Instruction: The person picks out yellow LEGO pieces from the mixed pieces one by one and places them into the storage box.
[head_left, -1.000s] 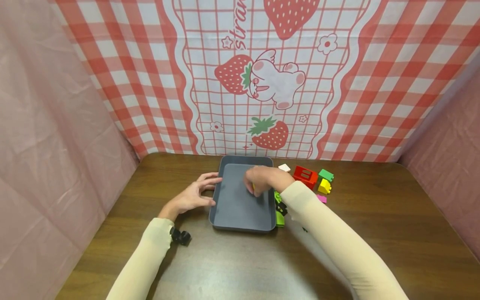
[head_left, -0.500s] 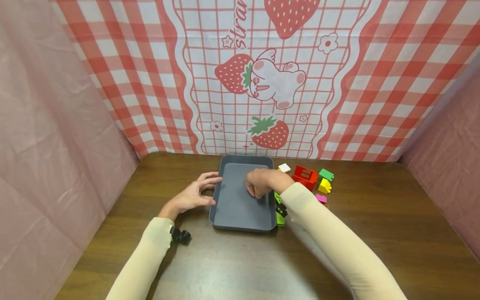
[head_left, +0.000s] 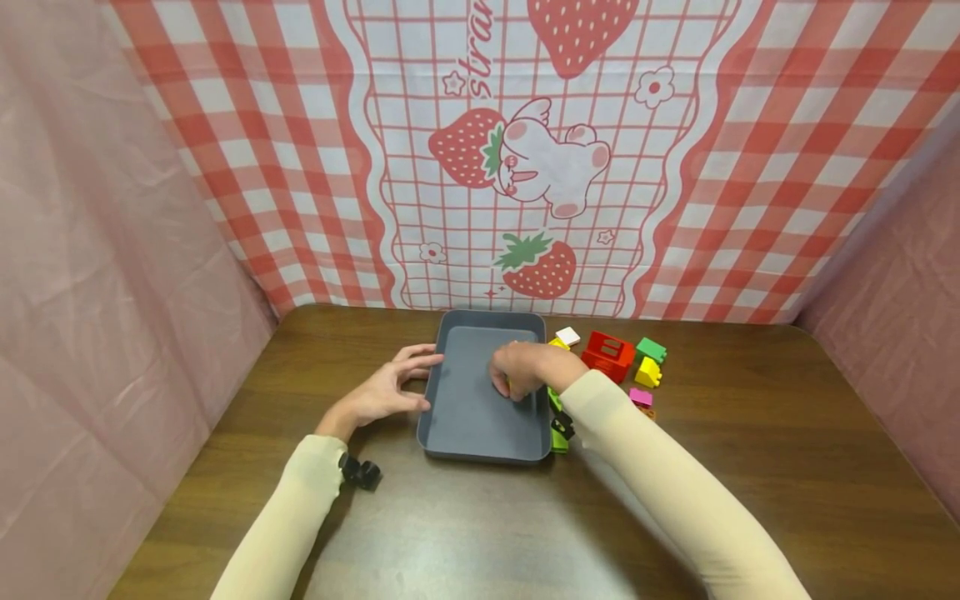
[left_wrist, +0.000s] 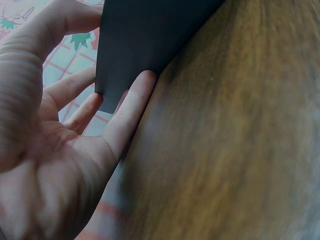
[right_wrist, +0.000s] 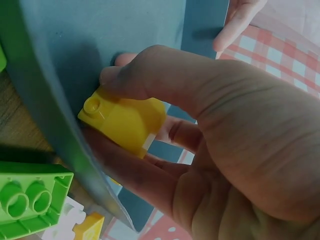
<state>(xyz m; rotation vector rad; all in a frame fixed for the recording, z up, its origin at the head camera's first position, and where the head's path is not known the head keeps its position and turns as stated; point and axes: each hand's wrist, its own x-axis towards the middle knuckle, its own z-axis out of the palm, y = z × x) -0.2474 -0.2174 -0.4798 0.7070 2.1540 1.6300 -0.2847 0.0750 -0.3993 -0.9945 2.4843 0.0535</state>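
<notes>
A grey rectangular tray (head_left: 483,392) rests on the wooden table. Just inside its right half, my right hand (head_left: 517,367) pinches a yellow toy brick (right_wrist: 125,117) between thumb and fingers. One stud of that brick shows in the right wrist view, while my hand hides most of it from the head view. At the tray's left side lies my left hand (head_left: 384,387), fingers extended and spread, with fingertips against the outer wall (left_wrist: 135,45) in the left wrist view.
Right of the tray lie several loose toy bricks: a red window piece (head_left: 607,357), green brick (head_left: 651,350), yellow brick (head_left: 648,372), pink brick (head_left: 641,397) and white piece (head_left: 567,336). Lime green bricks (right_wrist: 30,200) sit close along the tray's right wall. A checked cloth (head_left: 300,167) hangs behind.
My right hand has shifted slightly toward me inside the tray, still holding the yellow brick. More of a yellow piece near the white one now shows. My left hand stays put.
</notes>
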